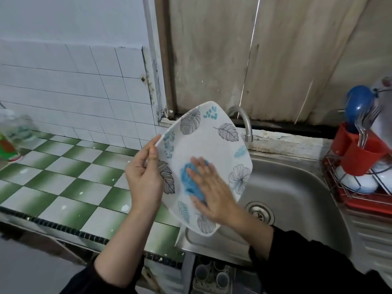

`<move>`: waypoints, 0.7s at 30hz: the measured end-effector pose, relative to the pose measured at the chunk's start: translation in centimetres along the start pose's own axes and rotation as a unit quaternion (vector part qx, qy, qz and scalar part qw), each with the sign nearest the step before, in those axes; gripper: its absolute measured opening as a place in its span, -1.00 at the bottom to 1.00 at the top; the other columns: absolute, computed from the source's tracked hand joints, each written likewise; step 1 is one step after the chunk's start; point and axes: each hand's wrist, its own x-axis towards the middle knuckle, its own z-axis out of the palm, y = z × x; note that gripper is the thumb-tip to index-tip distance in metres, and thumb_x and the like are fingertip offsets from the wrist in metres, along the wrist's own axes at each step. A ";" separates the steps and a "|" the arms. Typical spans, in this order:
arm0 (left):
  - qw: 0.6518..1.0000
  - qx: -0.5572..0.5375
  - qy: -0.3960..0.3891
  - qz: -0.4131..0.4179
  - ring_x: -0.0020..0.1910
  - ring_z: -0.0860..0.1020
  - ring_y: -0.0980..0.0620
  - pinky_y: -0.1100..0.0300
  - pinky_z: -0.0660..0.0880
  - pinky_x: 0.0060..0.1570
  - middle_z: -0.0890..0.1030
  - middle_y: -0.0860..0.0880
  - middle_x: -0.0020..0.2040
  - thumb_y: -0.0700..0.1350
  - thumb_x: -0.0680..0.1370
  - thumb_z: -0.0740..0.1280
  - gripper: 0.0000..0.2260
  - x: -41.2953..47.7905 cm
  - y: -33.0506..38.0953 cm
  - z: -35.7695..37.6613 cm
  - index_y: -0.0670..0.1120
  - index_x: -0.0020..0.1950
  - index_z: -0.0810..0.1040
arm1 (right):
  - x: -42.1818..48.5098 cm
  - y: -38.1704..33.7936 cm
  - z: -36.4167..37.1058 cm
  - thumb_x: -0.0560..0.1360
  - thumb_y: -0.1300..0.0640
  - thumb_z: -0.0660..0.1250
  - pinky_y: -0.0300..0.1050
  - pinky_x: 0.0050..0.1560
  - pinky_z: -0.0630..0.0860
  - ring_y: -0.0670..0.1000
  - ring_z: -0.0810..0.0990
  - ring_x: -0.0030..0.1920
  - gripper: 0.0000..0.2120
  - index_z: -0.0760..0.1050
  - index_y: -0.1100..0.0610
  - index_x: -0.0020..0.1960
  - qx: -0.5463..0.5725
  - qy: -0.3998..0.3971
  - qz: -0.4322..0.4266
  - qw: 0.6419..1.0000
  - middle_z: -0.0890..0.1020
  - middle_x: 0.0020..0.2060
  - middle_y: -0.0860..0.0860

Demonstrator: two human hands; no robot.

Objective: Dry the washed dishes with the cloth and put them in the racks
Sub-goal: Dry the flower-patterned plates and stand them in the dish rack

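Dark sleeves (307, 262) lead up to both hands over the sink's (297, 187) left edge. Left hand (144, 177) grips the leaf-patterned plate (207, 145) by its left rim, thumb on the face. Right hand (214, 194), fingers straight, presses a blue cloth (188, 179) flat against the tilted plate. A wire rack (360, 194) with white dishes stands at the sink's right edge. A blurred container, perhaps a bottle (10, 136), stands on the tiled counter's (63, 177) far left.

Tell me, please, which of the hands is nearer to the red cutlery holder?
Right. The right hand presses the cloth on the plate, left of the red cutlery holder across the sink; the left hand grips the plate's opposite edge, farther left.
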 end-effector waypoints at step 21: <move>0.997 0.003 -0.061 0.046 -0.23 0.59 0.25 0.35 0.51 -0.17 0.68 0.20 -0.26 -0.25 0.64 0.22 -0.77 0.4 3.8 -0.3 0.02 0.07 0.61 | 5.3 3.9 -3.8 0.61 -0.10 0.05 0.16 0.54 -0.19 0.21 -0.17 0.57 -0.32 -0.06 0.21 0.58 0.025 0.242 0.353 0.904 -0.05 0.57 0.23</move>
